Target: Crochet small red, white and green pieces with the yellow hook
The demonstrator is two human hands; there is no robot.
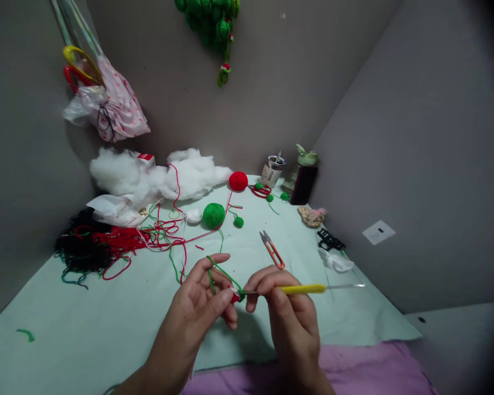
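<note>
Showing red, white, green: crochet piece [235, 297]

From my remote seat, I couldn't make out the surface of the small red, white and green piece [235, 297], partly covered by the left hand [206, 300]. The tip of the yellow-handled hook [304, 288] was too fine for me to trace, and the right hand [290, 307] hid some of its handle. Far above the grip, the top edge cut off the green hanging bundle [208, 22]; below, the bottom edge cropped the purple cloth [364, 366].
</note>
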